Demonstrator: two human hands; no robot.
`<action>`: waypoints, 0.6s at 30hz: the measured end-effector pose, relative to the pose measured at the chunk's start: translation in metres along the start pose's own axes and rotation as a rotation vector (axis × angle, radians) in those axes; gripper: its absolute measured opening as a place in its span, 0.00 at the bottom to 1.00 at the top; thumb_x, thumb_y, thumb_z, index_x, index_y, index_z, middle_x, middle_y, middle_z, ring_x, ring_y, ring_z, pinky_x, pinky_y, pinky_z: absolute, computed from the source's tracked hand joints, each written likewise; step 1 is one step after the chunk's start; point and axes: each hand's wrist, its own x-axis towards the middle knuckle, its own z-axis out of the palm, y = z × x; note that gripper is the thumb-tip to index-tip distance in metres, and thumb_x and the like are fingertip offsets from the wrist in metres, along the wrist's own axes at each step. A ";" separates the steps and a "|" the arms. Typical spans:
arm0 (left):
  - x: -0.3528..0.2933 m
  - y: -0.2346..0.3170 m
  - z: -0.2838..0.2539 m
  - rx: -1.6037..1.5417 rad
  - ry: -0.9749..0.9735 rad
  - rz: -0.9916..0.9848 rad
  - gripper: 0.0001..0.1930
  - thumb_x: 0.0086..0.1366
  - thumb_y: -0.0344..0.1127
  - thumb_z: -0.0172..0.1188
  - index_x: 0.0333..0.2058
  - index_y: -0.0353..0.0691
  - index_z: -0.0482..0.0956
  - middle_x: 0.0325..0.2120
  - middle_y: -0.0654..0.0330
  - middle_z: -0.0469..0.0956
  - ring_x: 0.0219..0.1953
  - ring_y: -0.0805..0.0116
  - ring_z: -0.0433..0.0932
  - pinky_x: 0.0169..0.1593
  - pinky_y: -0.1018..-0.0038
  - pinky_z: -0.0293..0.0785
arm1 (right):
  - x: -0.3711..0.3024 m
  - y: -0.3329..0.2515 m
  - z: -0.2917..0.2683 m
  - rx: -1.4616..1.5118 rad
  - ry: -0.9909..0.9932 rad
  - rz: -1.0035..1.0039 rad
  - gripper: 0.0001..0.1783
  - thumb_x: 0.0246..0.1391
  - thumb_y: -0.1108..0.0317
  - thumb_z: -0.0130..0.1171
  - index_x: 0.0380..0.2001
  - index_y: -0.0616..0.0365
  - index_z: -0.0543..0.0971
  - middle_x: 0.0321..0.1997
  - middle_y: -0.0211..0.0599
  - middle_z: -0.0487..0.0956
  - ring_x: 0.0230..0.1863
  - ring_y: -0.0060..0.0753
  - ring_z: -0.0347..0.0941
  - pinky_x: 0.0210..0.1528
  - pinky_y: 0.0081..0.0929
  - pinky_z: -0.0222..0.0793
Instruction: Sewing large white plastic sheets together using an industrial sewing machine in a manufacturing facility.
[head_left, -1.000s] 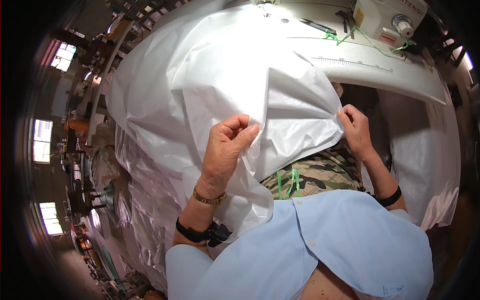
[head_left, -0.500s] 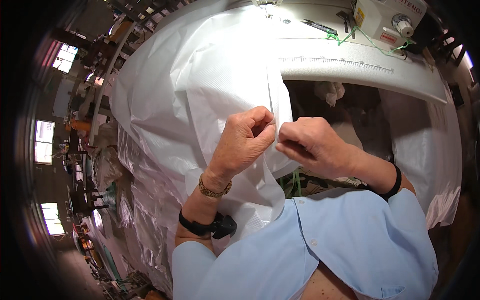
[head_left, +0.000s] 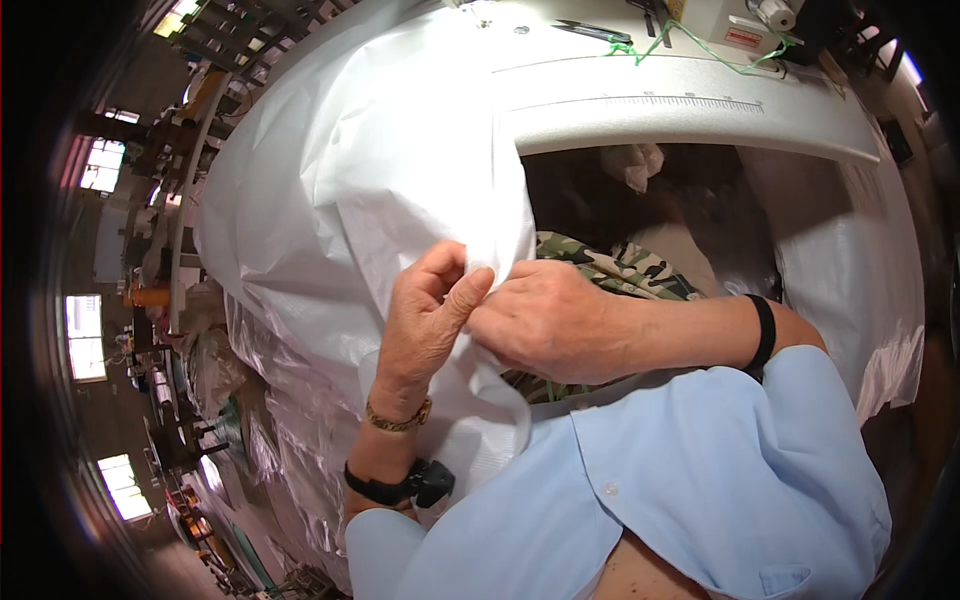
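Centrally, one sheet (head_left: 410,130): white, folded, draped from the table (head_left: 640,128) towards the lap, its near right edge between the hands. Left hand (head_left: 425,315): thumb and forefinger pinched on that edge; wrist bearing a gold watch (head_left: 398,418), with a black band (head_left: 378,488) above it. Right hand (head_left: 550,315): curled, knuckles uppermost, gripping the same edge just beside the left; fingertips hidden. Black armband (head_left: 763,333) on the right forearm. Table, pale, with a printed scale (head_left: 690,103) along its near side; at the far side, dark snips (head_left: 592,31) and a loose green cord (head_left: 718,62). Beneath the table, one crumpled white scrap (head_left: 635,165). Camouflage cloth (head_left: 640,268), over the lap. Shirt (head_left: 690,460), light blue. Clear film (head_left: 300,420), heaped left of the person.
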 end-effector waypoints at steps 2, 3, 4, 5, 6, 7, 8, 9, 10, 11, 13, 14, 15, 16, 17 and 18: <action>0.000 0.005 -0.011 0.068 0.034 0.004 0.04 0.69 0.28 0.57 0.35 0.34 0.77 0.25 0.72 0.73 0.28 0.87 0.67 0.30 0.87 0.63 | 0.000 0.006 0.003 0.043 0.040 -0.067 0.06 0.52 0.73 0.60 0.32 0.59 0.74 0.28 0.34 0.72 0.29 0.32 0.72 0.34 0.28 0.68; -0.003 0.009 -0.023 0.146 0.085 0.009 0.04 0.68 0.27 0.58 0.35 0.33 0.77 0.25 0.72 0.74 0.28 0.88 0.68 0.29 0.88 0.63 | -0.001 0.009 0.007 0.040 0.045 -0.064 0.06 0.52 0.73 0.60 0.32 0.59 0.74 0.28 0.34 0.72 0.29 0.32 0.72 0.34 0.28 0.68; -0.005 0.018 -0.033 0.238 0.097 0.023 0.04 0.68 0.27 0.58 0.34 0.33 0.77 0.25 0.73 0.73 0.27 0.88 0.67 0.29 0.88 0.62 | -0.003 0.014 0.008 0.249 0.197 0.173 0.06 0.56 0.72 0.59 0.36 0.60 0.74 0.31 0.34 0.74 0.31 0.29 0.73 0.37 0.27 0.68; -0.007 0.030 -0.043 0.330 0.110 0.041 0.04 0.67 0.26 0.59 0.33 0.33 0.78 0.24 0.73 0.73 0.26 0.88 0.66 0.29 0.88 0.61 | -0.005 0.020 0.011 0.459 0.353 0.404 0.07 0.59 0.71 0.57 0.40 0.60 0.74 0.34 0.34 0.75 0.34 0.27 0.73 0.40 0.25 0.69; -0.008 0.042 -0.051 0.422 0.132 0.049 0.04 0.67 0.26 0.58 0.32 0.33 0.78 0.24 0.73 0.72 0.26 0.88 0.66 0.29 0.88 0.60 | -0.002 0.031 0.018 0.462 0.444 0.548 0.10 0.63 0.70 0.54 0.46 0.61 0.73 0.38 0.35 0.75 0.40 0.24 0.71 0.46 0.25 0.68; -0.005 0.057 -0.057 0.523 0.114 0.053 0.03 0.66 0.25 0.58 0.32 0.31 0.77 0.23 0.73 0.72 0.25 0.87 0.65 0.29 0.87 0.61 | -0.003 0.051 0.039 0.329 0.588 0.502 0.19 0.58 0.65 0.57 0.49 0.61 0.70 0.36 0.44 0.73 0.38 0.44 0.74 0.45 0.36 0.73; -0.003 0.069 -0.062 0.623 0.088 0.115 0.03 0.66 0.24 0.58 0.32 0.31 0.77 0.22 0.72 0.71 0.25 0.86 0.65 0.28 0.86 0.61 | 0.002 0.061 0.057 0.222 0.520 0.501 0.20 0.58 0.64 0.57 0.51 0.62 0.71 0.39 0.44 0.76 0.41 0.45 0.75 0.49 0.36 0.71; -0.001 0.082 -0.065 0.722 0.068 0.178 0.03 0.66 0.24 0.58 0.32 0.30 0.77 0.22 0.71 0.71 0.25 0.86 0.65 0.28 0.85 0.61 | 0.013 0.066 0.068 0.117 0.451 0.497 0.21 0.58 0.64 0.57 0.52 0.62 0.71 0.42 0.45 0.78 0.45 0.45 0.75 0.53 0.36 0.70; 0.004 0.095 -0.063 0.727 0.056 0.195 0.03 0.66 0.24 0.58 0.32 0.30 0.77 0.22 0.71 0.71 0.25 0.86 0.65 0.28 0.85 0.61 | 0.032 0.070 0.070 0.250 0.111 0.624 0.27 0.56 0.61 0.58 0.56 0.61 0.67 0.45 0.48 0.78 0.47 0.50 0.75 0.53 0.39 0.70; 0.011 0.108 -0.059 0.848 0.013 0.264 0.03 0.64 0.23 0.57 0.31 0.31 0.76 0.21 0.68 0.71 0.23 0.81 0.67 0.28 0.82 0.63 | 0.055 0.074 0.072 0.382 -0.234 0.739 0.33 0.55 0.58 0.59 0.60 0.60 0.64 0.49 0.52 0.78 0.50 0.55 0.75 0.52 0.43 0.70; 0.028 0.128 -0.047 0.974 -0.040 0.343 0.02 0.63 0.22 0.57 0.30 0.31 0.76 0.20 0.64 0.72 0.21 0.77 0.69 0.28 0.80 0.64 | 0.111 0.085 0.084 0.419 -0.330 0.240 0.24 0.52 0.63 0.59 0.51 0.62 0.73 0.53 0.53 0.76 0.54 0.51 0.74 0.53 0.41 0.70; 0.030 0.143 -0.033 1.095 -0.134 0.455 0.02 0.63 0.22 0.58 0.30 0.30 0.75 0.20 0.61 0.72 0.20 0.75 0.70 0.27 0.79 0.65 | 0.156 0.087 0.116 0.543 0.021 -0.073 0.16 0.56 0.67 0.56 0.46 0.61 0.75 0.53 0.50 0.75 0.55 0.44 0.71 0.55 0.37 0.68; 0.028 0.150 -0.026 1.196 -0.226 0.558 0.02 0.62 0.22 0.58 0.31 0.29 0.75 0.20 0.57 0.72 0.20 0.73 0.70 0.27 0.78 0.65 | 0.183 0.079 0.136 0.656 0.359 -0.376 0.09 0.60 0.70 0.53 0.40 0.61 0.77 0.52 0.48 0.73 0.56 0.36 0.69 0.56 0.33 0.66; 0.025 0.154 -0.021 1.258 -0.243 0.576 0.01 0.60 0.22 0.58 0.30 0.31 0.75 0.21 0.50 0.73 0.21 0.60 0.74 0.28 0.72 0.70 | 0.186 0.082 0.150 0.664 0.361 -0.382 0.09 0.60 0.70 0.53 0.40 0.61 0.77 0.52 0.48 0.73 0.56 0.36 0.69 0.56 0.33 0.66; 0.011 0.149 -0.033 1.319 -0.240 0.481 0.03 0.61 0.23 0.58 0.29 0.32 0.74 0.21 0.50 0.74 0.22 0.54 0.77 0.29 0.67 0.71 | 0.143 0.084 0.148 0.684 0.283 -0.352 0.09 0.59 0.69 0.54 0.40 0.60 0.78 0.52 0.48 0.74 0.55 0.38 0.70 0.56 0.34 0.66; 0.022 0.135 -0.029 1.335 -0.328 0.511 0.02 0.58 0.23 0.57 0.28 0.34 0.72 0.20 0.51 0.73 0.24 0.53 0.77 0.29 0.64 0.72 | 0.135 0.100 0.136 0.635 0.248 -0.284 0.10 0.58 0.68 0.54 0.40 0.60 0.78 0.51 0.48 0.75 0.54 0.39 0.71 0.56 0.35 0.67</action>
